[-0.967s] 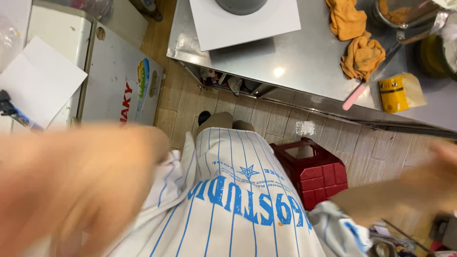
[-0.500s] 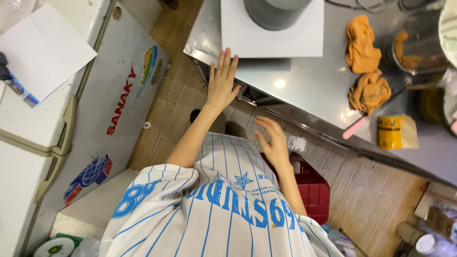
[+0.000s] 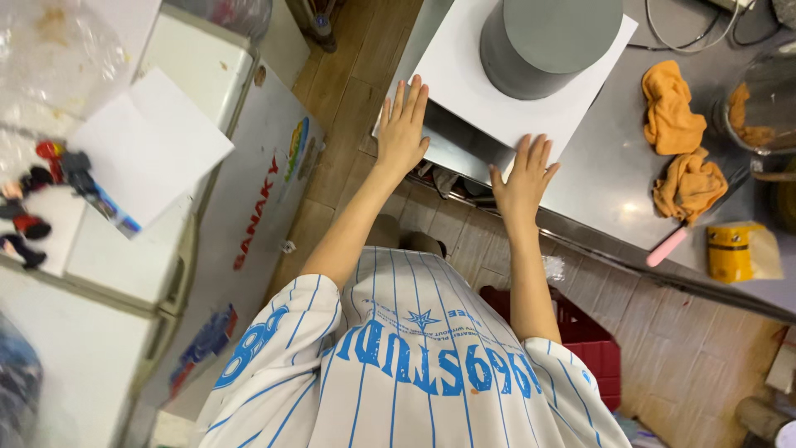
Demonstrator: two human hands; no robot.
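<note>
On the steel worktop (image 3: 597, 178), at its near edge, sits a square white board (image 3: 464, 91) carrying a tall grey cylinder (image 3: 543, 41); board overhangs the edge slightly. Cylinder appears to be a smooth-coated cake, judged heavy, soft-surfaced and easily marred; board judged stiff, thin, smooth, the proper place to take hold, by opposite edges, never the cylinder wall. Left hand (image 3: 401, 133) lies flat at the board's left corner, fingers (image 3: 410, 99) spread, gripping nothing; right hand (image 3: 522, 178) likewise splayed at the near edge, holding nothing.
</note>
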